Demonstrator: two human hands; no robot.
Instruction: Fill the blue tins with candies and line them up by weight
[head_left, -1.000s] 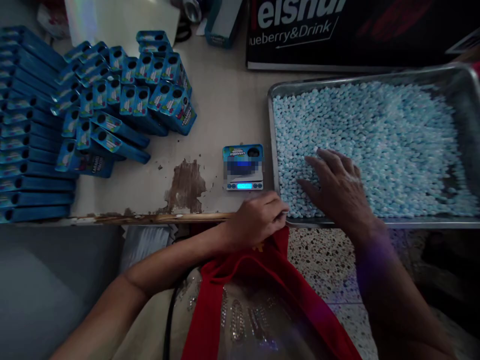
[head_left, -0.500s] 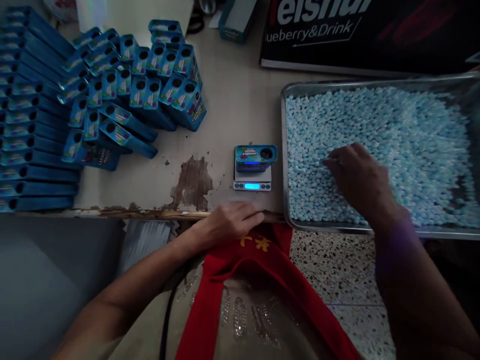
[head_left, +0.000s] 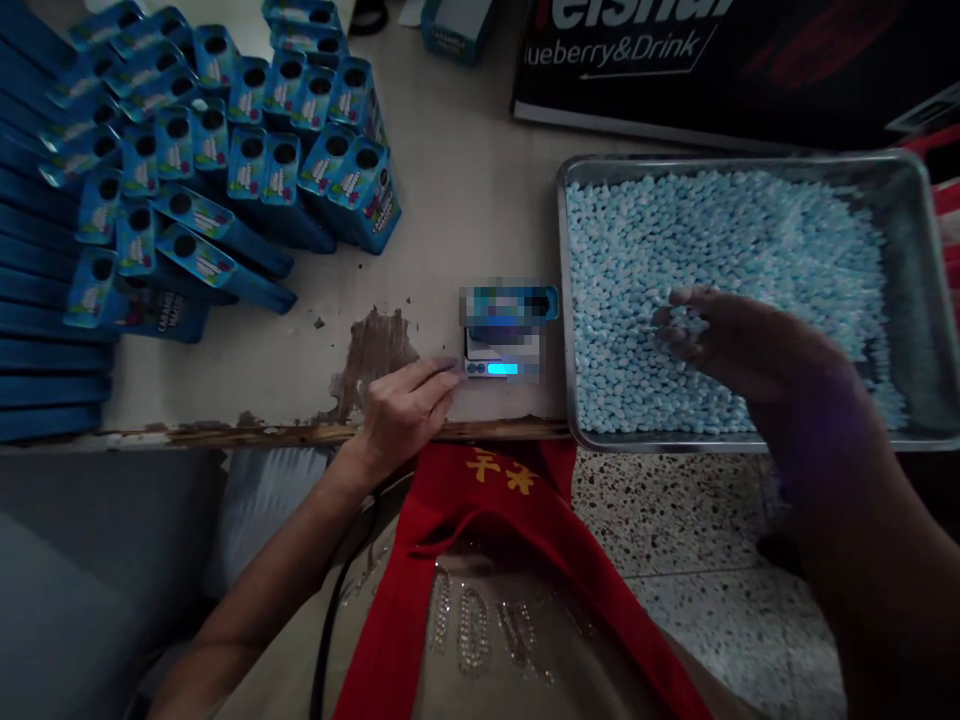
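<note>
A small digital scale (head_left: pixel 491 368) with a lit blue display sits near the table's front edge. On it rests a blue candy box (head_left: pixel 504 305), partly blurred by blocky pixels. My left hand (head_left: pixel 409 405) is at the table edge, fingers stretched out, their tips at the scale's left corner. Over the metal tray (head_left: pixel 564 300) full of pale blue candies (head_left: pixel 615 370), my right hand (head_left: pixel 739 340) is curled, palm partly turned up. Several candies show between its thumb and fingers.
Many upright blue boxes (head_left: pixel 281 170) crowd the table's left, beside a row of boxes lying flat (head_left: pixel 56 340). A large black carton (head_left: pixel 637 75) stands behind the tray. Another blue box (head_left: pixel 454 35) is at the back. The table's front edge (head_left: pixel 247 435) is chipped.
My left hand has moved left and forward from the table edge to the scale's corner. My right hand has turned its palm upward, showing candies in its fingers. The view has shifted slightly.
</note>
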